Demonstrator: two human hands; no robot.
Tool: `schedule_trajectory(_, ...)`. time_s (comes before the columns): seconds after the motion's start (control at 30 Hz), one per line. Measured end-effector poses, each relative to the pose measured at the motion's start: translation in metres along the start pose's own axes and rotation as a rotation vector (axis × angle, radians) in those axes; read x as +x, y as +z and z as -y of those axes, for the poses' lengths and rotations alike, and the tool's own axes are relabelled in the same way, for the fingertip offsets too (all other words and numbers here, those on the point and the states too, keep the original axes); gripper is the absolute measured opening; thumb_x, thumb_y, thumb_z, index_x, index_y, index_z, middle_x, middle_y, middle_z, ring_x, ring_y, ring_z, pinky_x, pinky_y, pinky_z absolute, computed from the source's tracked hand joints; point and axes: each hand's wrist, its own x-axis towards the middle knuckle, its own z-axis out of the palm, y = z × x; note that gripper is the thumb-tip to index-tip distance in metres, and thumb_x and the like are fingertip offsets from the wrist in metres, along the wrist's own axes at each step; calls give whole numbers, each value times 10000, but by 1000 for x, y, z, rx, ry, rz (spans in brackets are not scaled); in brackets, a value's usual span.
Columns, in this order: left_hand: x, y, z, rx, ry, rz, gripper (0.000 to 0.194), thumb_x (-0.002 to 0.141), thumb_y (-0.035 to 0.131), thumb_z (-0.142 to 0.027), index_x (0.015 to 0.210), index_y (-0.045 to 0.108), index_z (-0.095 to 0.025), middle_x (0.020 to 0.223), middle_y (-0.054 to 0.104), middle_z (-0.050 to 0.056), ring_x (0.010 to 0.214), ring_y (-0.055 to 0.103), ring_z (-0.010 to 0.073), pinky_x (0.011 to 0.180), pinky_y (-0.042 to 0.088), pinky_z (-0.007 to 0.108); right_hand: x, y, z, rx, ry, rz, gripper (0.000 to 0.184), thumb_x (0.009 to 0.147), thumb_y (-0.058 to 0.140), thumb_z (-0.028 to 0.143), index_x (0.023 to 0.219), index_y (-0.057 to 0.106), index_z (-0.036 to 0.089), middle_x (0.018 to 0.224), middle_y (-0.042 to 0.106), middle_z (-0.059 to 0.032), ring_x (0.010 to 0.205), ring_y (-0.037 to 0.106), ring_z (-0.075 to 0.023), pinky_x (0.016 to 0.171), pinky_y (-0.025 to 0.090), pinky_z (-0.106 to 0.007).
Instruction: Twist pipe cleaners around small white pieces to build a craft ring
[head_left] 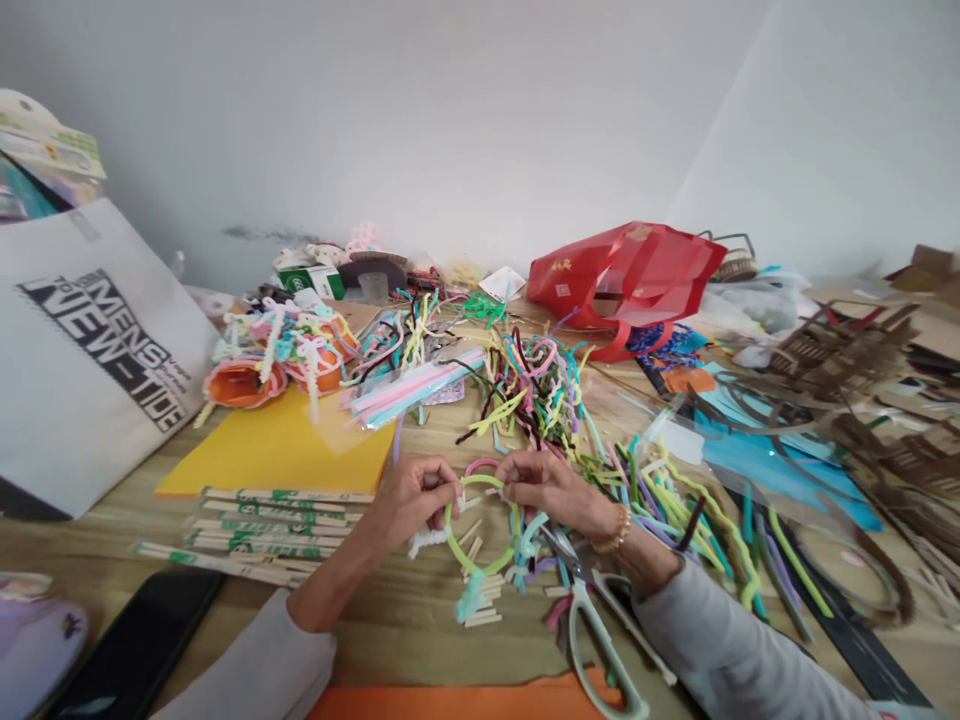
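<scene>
A ring of yellow-green pipe cleaner (457,553), with white, pink and light-blue pieces twisted onto it, is held upright between my hands. My left hand (420,495) pinches its upper left side, where a white fuzzy piece (429,540) hangs down. On the upper right, the fingers of my right hand (559,492) close on the same ring near a white twist. A fluffy aqua tuft (470,597) sits below the ring. Short wooden sticks (489,600) lie on the table behind and under it. White-handled scissors (592,630) rest beneath my right wrist.
Wrapped chopsticks (262,515), yellow sheets (277,445) and a black phone (139,640) lie left, near a white bag (97,360). Pipe cleaner heaps (536,385) spread ahead and right. A red bag (622,275) stands behind; an orange sheet (450,703) lies in front.
</scene>
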Motion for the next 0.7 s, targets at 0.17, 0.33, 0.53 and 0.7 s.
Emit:
schedule_trajectory(0.17,0,1,-2,1,-14,1,187,716,593,-297,634,567,-131,524,620,0,372,470,70,387,368,176,-1,0,0,-17,-5,-1,85,732,578,211,766,541,143,593,440,54,495,388,-57,462,332,-172)
schedule_trajectory(0.33,-1,1,-3,-1,-11,2,180,713,589,-292,629,563,-135,525,621,-2,367,468,66,383,367,171,-1,-1,-2,-18,9,-3,105,731,596,228,766,537,149,588,451,57,481,406,-55,457,350,-169)
schedule_trajectory(0.53,0,0,-2,-4,-32,16,175,717,602,-289,644,574,-132,533,627,-4,381,478,68,392,367,170,4,-1,-5,-51,47,5,151,761,595,287,788,536,150,599,460,51,481,421,-65,466,385,-185)
schedule_trajectory(0.7,0,-10,-1,-155,-108,156,168,692,649,-286,669,589,-131,501,612,-13,364,460,62,391,365,168,-31,5,42,-334,-190,-243,291,796,616,348,1036,553,195,907,582,-43,813,558,-177,707,466,-288)
